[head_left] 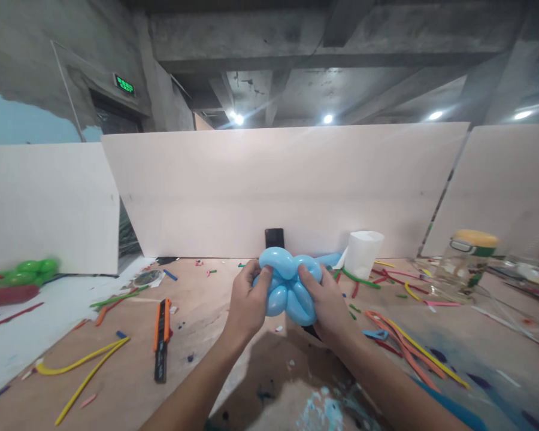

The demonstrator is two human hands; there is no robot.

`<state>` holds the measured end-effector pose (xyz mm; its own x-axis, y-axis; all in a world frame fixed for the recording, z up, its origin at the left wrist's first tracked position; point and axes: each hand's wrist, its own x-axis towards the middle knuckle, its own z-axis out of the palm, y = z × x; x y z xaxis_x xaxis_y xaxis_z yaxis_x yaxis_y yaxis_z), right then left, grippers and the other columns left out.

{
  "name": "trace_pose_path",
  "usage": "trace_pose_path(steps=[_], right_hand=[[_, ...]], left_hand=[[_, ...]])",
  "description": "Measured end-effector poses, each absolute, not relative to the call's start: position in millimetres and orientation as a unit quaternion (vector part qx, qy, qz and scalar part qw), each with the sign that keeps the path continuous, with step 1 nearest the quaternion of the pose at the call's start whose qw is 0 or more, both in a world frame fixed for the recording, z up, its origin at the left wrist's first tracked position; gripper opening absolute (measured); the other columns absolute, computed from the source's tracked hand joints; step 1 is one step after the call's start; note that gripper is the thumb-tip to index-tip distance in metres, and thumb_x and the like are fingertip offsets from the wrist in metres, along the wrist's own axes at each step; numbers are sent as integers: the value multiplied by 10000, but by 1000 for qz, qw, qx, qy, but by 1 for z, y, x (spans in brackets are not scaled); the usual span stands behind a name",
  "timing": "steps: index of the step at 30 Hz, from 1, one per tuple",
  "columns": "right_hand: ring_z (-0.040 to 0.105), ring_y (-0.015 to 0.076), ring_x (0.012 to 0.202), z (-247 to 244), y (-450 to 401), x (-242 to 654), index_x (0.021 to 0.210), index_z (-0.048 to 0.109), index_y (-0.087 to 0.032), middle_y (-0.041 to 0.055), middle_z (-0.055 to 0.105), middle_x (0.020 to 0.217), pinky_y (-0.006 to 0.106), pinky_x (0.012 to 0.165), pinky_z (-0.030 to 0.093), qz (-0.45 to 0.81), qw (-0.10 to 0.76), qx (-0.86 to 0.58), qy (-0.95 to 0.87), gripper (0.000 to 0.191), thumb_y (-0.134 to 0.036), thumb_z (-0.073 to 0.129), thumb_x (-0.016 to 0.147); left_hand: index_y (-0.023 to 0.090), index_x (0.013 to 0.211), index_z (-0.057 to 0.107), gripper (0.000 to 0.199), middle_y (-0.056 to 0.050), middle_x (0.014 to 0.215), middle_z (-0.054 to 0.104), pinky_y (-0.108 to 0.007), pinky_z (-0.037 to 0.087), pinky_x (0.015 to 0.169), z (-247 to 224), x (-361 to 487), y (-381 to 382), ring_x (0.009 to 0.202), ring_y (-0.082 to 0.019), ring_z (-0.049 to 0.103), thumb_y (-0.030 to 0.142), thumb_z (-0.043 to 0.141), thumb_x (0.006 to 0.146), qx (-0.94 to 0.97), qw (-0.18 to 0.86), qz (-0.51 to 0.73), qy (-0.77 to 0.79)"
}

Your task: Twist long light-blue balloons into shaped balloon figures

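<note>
A light blue balloon shape [288, 286], twisted into several rounded petals around a middle knot, is held above the table [197, 359] at the centre of the head view. My left hand [250, 299] grips its left side, the thumb pressed on a petal and the fingers hidden behind. On the right side my right hand [327, 299] holds it in the same way, thumb on the upper right petal. A black phone-like object [274, 237] stands behind the balloon, against the white board.
An orange and black pump-like tool [162, 340] lies left of my hands. Yellow uninflated balloons [90, 362] are further left. To the right are a paper roll [363, 254], a yellow-lidded jar [465, 263] and scattered loose balloons [413, 347]. White boards [287, 191] stand behind.
</note>
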<state>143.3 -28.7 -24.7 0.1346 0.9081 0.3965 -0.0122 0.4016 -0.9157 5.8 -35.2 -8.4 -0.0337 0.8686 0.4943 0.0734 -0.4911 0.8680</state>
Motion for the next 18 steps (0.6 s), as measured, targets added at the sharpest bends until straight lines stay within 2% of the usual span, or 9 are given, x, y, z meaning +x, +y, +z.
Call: trace_pose_path(steps=[2, 4, 6, 8, 10, 13, 15, 18], right_hand=[[615, 233, 827, -23, -30, 145, 982, 537, -210, 40, 642, 880, 370, 747, 513, 360, 629, -423, -544, 411, -571, 540, 787], [600, 241, 868, -19, -33, 147, 999, 525, -213, 41, 629, 907, 388, 792, 498, 359, 604, -435, -564, 407, -560, 547, 788], [592, 248, 912, -14, -37, 149, 1034, 520, -218, 47, 625, 956, 403, 828, 484, 353, 568, -439, -600, 397, -536, 545, 797], [591, 248, 938, -10, -41, 148, 1055, 513, -224, 48, 621, 993, 401, 840, 482, 355, 539, -431, -630, 378, -504, 547, 804], [595, 242, 928, -7, -46, 147, 1060, 506, -226, 46, 618, 985, 383, 820, 494, 355, 530, -420, -645, 365, -487, 541, 809], [591, 226, 921, -8, -51, 143, 1091, 488, -226, 47, 607, 997, 345, 794, 497, 324, 549, -420, -646, 370, -463, 539, 812], [584, 214, 918, -10, -53, 141, 1114, 473, -227, 47, 595, 1022, 323, 778, 494, 299, 558, -419, -651, 379, -436, 551, 808], [578, 201, 898, -11, -56, 140, 1137, 460, -227, 44, 588, 1037, 309, 760, 487, 273, 549, -412, -674, 397, -400, 568, 796]], left_hand=[[156, 869, 580, 253, -44, 848, 624, -283, 435, 739, -7, 4, -36, 830, -194, 571, 391, 488, 850, 620, 331, 592, 395], [166, 1006, 551, 263, -60, 969, 618, -296, 438, 789, -4, 0, -39, 904, -201, 573, 345, 542, 814, 642, 319, 573, 398], [200, 1219, 452, 481, -90, 1166, 562, -316, 428, 852, 0, -5, -43, 1023, -218, 549, 275, 595, 766, 681, 292, 554, 381], [233, 1322, 385, 636, -109, 1280, 503, -340, 408, 904, 5, -10, -47, 1108, -243, 512, 240, 623, 732, 724, 272, 524, 355], [234, 1265, 477, 551, -107, 1210, 558, -350, 414, 884, 10, -13, -48, 1062, -257, 534, 273, 624, 736, 741, 268, 499, 362], [203, 1032, 598, 311, -63, 954, 635, -334, 435, 775, 13, -14, -43, 867, -227, 575, 371, 581, 771, 699, 274, 508, 422], [188, 913, 598, 273, -34, 837, 624, -320, 427, 734, 14, -14, -39, 800, -212, 570, 419, 576, 768, 665, 273, 524, 457], [189, 840, 588, 301, -19, 759, 608, -311, 414, 688, 12, -13, -37, 750, -208, 565, 478, 578, 756, 643, 258, 531, 489]])
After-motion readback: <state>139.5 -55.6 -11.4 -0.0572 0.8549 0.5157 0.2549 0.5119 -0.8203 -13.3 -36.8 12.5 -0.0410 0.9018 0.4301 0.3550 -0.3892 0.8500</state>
